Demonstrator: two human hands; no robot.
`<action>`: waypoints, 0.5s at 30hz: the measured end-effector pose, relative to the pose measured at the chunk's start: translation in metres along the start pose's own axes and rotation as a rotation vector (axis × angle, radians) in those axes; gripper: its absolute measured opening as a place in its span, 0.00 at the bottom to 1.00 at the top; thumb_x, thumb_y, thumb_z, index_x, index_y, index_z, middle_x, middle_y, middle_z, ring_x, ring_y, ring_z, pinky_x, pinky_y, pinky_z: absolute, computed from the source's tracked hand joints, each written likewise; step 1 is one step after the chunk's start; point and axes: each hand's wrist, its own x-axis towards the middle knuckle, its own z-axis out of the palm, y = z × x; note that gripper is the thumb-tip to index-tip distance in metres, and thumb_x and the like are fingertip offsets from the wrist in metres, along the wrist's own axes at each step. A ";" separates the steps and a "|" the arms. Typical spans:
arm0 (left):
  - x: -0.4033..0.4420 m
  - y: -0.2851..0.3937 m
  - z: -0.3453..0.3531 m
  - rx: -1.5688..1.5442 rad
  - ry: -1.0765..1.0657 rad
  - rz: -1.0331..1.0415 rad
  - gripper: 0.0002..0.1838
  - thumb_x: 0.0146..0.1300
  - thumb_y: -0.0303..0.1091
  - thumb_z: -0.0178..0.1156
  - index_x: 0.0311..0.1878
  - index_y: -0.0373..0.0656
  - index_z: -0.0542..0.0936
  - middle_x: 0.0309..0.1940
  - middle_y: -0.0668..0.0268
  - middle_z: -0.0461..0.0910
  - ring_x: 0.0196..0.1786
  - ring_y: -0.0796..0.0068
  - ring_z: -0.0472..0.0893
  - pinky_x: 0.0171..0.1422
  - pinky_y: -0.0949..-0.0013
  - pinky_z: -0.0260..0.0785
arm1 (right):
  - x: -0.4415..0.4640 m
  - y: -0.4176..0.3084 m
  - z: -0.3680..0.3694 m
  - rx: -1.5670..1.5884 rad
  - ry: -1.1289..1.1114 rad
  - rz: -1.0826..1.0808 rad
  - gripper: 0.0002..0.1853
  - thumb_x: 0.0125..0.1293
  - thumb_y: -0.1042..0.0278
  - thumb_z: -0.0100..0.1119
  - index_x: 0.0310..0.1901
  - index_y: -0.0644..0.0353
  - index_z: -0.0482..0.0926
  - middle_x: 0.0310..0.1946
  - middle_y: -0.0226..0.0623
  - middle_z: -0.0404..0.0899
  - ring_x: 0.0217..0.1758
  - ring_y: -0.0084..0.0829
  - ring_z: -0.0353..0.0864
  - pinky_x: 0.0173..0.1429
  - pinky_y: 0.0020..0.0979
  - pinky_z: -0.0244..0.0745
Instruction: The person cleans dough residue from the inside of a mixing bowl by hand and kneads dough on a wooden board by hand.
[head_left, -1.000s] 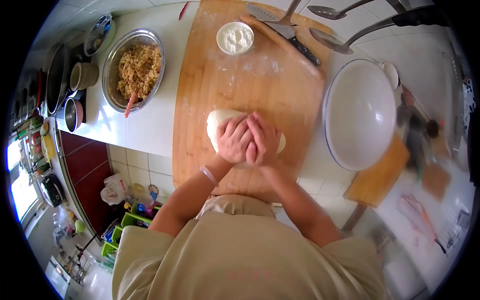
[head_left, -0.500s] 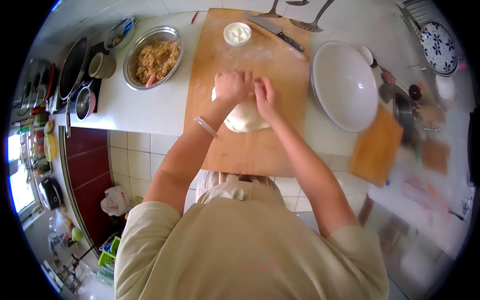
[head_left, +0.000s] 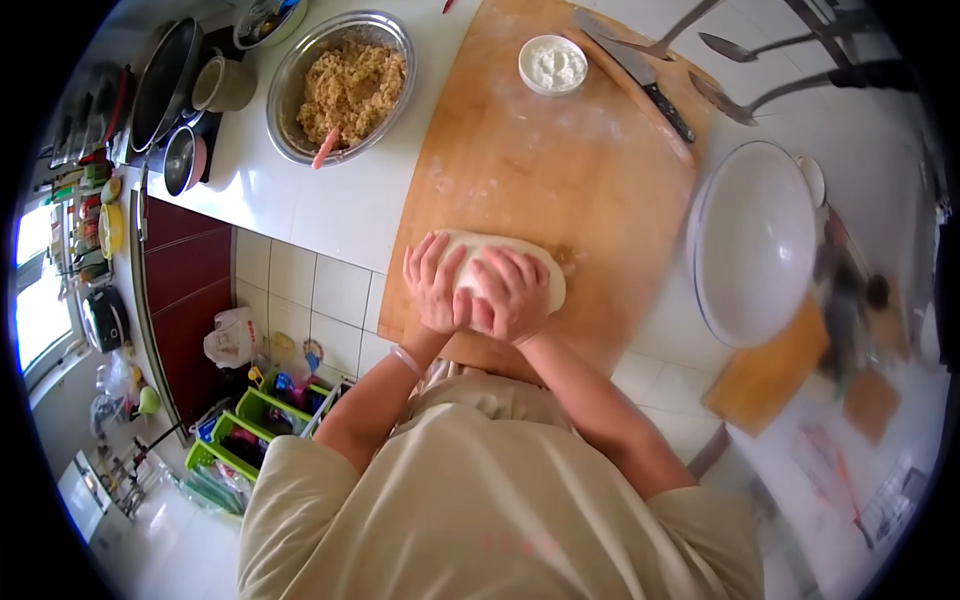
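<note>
A pale lump of dough lies near the front edge of the floured wooden board. My left hand rests on its left part, fingers somewhat spread and pointing away from me. On the dough's middle and right lies my right hand, its fingers also apart. The thumbs are close together, and the palms hide part of the dough. Further back on the board are a small white bowl of flour, a knife and a rolling pin.
A metal bowl of minced filling with a pink handle stands left of the board. To the right are a large white basin and a smaller wooden board. Metal utensils lie at the back right. Pans stand far left.
My hands were raised and curled over the dough's far side; they have come back toward me and opened flat on it. The dough looks wider and flatter, and the camera view has shifted.
</note>
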 end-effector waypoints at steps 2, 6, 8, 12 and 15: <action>0.031 -0.002 0.006 -0.025 0.002 -0.026 0.28 0.69 0.51 0.40 0.59 0.41 0.78 0.64 0.50 0.72 0.68 0.43 0.67 0.74 0.44 0.51 | 0.026 0.020 0.001 0.039 0.018 0.005 0.23 0.62 0.54 0.50 0.54 0.55 0.80 0.55 0.40 0.79 0.57 0.41 0.77 0.62 0.47 0.65; 0.091 -0.015 0.021 -0.129 0.056 -0.063 0.21 0.58 0.42 0.52 0.52 0.46 0.82 0.53 0.58 0.80 0.60 0.52 0.75 0.69 0.49 0.58 | 0.070 0.059 0.015 0.099 0.013 0.112 0.17 0.58 0.63 0.54 0.48 0.56 0.81 0.47 0.40 0.82 0.50 0.41 0.80 0.57 0.45 0.67; 0.112 -0.020 0.028 -0.124 -0.004 -0.142 0.18 0.59 0.42 0.53 0.49 0.47 0.83 0.49 0.60 0.82 0.58 0.55 0.77 0.68 0.52 0.59 | 0.089 0.073 0.019 0.101 -0.021 0.232 0.13 0.58 0.68 0.55 0.44 0.57 0.82 0.44 0.40 0.84 0.48 0.41 0.81 0.54 0.43 0.69; 0.166 -0.023 0.047 -0.086 -0.082 -0.286 0.15 0.64 0.46 0.56 0.42 0.46 0.83 0.42 0.64 0.85 0.49 0.59 0.80 0.63 0.56 0.65 | 0.123 0.118 0.042 0.302 0.082 0.547 0.10 0.66 0.65 0.57 0.42 0.60 0.82 0.35 0.43 0.85 0.39 0.44 0.84 0.45 0.40 0.77; 0.200 -0.016 0.039 -0.356 -0.149 -0.531 0.18 0.70 0.50 0.54 0.47 0.44 0.81 0.40 0.64 0.84 0.45 0.61 0.81 0.57 0.59 0.70 | 0.139 0.135 0.043 0.385 0.226 0.566 0.12 0.66 0.60 0.62 0.42 0.60 0.82 0.29 0.42 0.85 0.34 0.43 0.86 0.41 0.38 0.79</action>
